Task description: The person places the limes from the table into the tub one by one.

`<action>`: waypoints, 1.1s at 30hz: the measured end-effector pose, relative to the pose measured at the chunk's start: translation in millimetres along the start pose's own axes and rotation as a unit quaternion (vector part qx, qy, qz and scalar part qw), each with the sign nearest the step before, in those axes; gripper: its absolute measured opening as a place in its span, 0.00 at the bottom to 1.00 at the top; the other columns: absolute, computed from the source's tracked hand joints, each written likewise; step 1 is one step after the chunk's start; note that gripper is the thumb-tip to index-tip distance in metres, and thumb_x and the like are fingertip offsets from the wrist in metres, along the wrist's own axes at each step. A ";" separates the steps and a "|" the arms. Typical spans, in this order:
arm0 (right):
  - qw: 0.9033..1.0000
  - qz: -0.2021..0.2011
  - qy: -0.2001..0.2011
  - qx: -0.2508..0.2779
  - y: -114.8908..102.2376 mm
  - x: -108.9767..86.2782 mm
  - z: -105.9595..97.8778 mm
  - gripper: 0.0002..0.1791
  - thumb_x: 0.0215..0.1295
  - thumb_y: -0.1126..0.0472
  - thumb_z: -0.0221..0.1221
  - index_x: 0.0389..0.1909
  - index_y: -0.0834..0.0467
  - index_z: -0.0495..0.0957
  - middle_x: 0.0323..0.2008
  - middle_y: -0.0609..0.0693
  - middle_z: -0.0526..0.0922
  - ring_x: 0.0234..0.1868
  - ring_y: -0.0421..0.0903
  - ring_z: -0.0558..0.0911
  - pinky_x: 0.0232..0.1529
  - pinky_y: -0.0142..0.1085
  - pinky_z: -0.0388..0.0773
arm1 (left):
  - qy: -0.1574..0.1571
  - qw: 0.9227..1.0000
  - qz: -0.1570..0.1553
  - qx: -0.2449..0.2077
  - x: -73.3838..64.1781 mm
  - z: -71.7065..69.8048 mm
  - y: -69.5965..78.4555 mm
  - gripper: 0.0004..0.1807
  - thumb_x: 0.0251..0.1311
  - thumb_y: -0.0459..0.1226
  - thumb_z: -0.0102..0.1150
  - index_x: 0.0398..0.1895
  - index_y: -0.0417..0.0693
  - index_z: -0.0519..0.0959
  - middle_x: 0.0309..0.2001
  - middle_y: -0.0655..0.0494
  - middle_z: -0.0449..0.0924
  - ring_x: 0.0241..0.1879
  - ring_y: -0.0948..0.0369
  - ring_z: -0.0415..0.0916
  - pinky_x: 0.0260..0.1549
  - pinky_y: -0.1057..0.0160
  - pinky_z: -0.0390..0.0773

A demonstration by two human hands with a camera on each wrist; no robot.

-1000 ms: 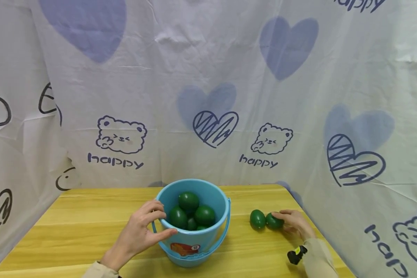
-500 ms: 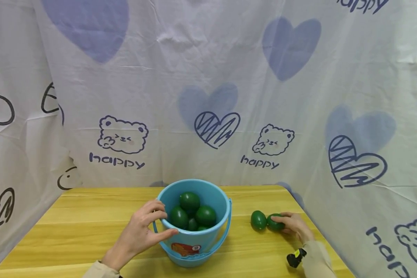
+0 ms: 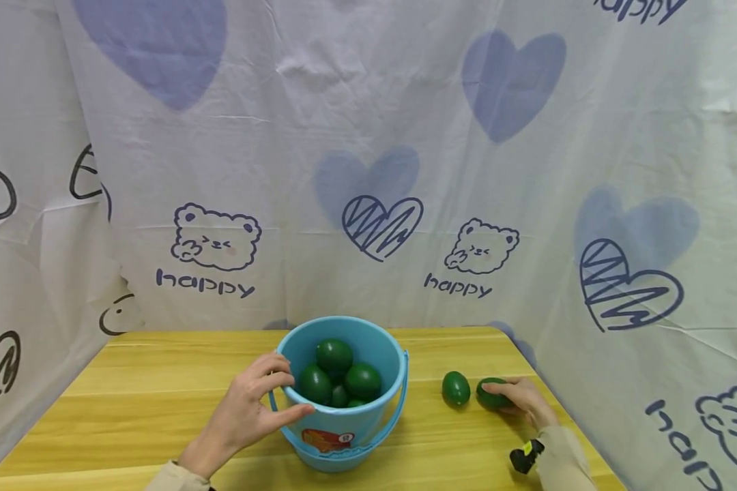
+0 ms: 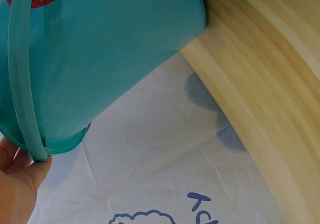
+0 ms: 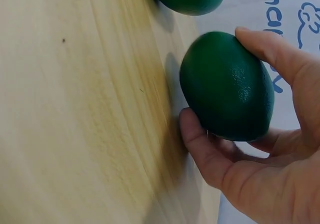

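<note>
A light blue bucket (image 3: 344, 426) stands on the table, with several glossy dark green limes (image 3: 334, 356) inside. My left hand (image 3: 252, 399) grips its rim from the left, thumb along the outside front. In the left wrist view, the fingers and thumb close on the rim (image 4: 70, 144) where the handle joins. On the right, my right hand (image 3: 525, 399) holds a lime (image 5: 227, 86) between thumb and fingers, close over the tabletop. Just left of that one, another lime (image 3: 456, 389) lies on the wood, a small gap between them.
The wooden table (image 3: 178, 382) reaches back to a white cloth (image 3: 295, 273) printed with hearts and bears, which hangs behind and at both sides. The bucket's blue handle (image 3: 399, 402) hangs down at its front. A small black device (image 3: 526, 455) sits at the right sleeve.
My right hand has closed round the right-hand lime and shifted it slightly right, away from the one beside it. My left hand and the bucket have stayed put.
</note>
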State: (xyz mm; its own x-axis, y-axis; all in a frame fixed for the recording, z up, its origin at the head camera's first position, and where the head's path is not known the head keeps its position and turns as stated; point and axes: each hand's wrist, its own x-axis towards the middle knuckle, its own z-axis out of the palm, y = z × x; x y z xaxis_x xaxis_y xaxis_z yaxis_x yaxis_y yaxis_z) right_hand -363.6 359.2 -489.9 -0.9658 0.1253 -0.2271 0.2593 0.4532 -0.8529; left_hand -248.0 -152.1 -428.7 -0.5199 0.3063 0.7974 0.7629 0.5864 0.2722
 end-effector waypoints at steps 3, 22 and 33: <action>1.000 -0.003 -0.001 0.027 1.2 -1.3 -1.4 0.43 0.59 0.50 0.68 0.63 0.77 0.64 0.60 0.76 0.66 0.53 0.61 0.79 0.45 0.42 0.86 | 0.001 1.000 0.001 0.001 -0.8 0.1 -0.3 0.18 0.41 0.52 0.78 0.29 0.53 0.83 0.41 0.65 0.78 0.45 0.64 0.74 0.44 0.54 0.86; 0.991 -0.026 0.034 0.127 -10.0 -8.0 -2.9 0.46 0.63 0.53 0.64 0.71 0.70 0.51 0.64 0.71 0.57 0.56 0.59 0.72 0.48 0.41 0.84 | -0.001 1.000 -0.011 0.001 -0.7 -1.6 0.5 0.17 0.41 0.53 0.78 0.30 0.58 0.82 0.42 0.68 0.77 0.45 0.66 0.74 0.44 0.54 0.86; 0.970 -0.082 0.014 0.226 -36.3 -15.2 4.8 0.36 0.63 0.65 0.64 0.68 0.66 0.58 0.60 0.64 0.59 0.49 0.49 0.74 0.53 0.41 0.83 | -0.008 1.000 -0.008 -0.006 1.7 -2.2 1.2 0.18 0.41 0.52 0.78 0.30 0.56 0.83 0.42 0.65 0.78 0.45 0.64 0.74 0.45 0.55 0.86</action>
State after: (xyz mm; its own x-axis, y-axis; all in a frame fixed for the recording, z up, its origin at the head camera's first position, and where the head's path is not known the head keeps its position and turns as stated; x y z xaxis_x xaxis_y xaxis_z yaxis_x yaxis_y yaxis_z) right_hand -358.4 336.6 -457.7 -0.9918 0.1113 -0.0630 0.0673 0.0356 -0.9971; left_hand -247.1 -152.5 -425.7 -0.5382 0.3099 0.7838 0.7589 0.5828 0.2907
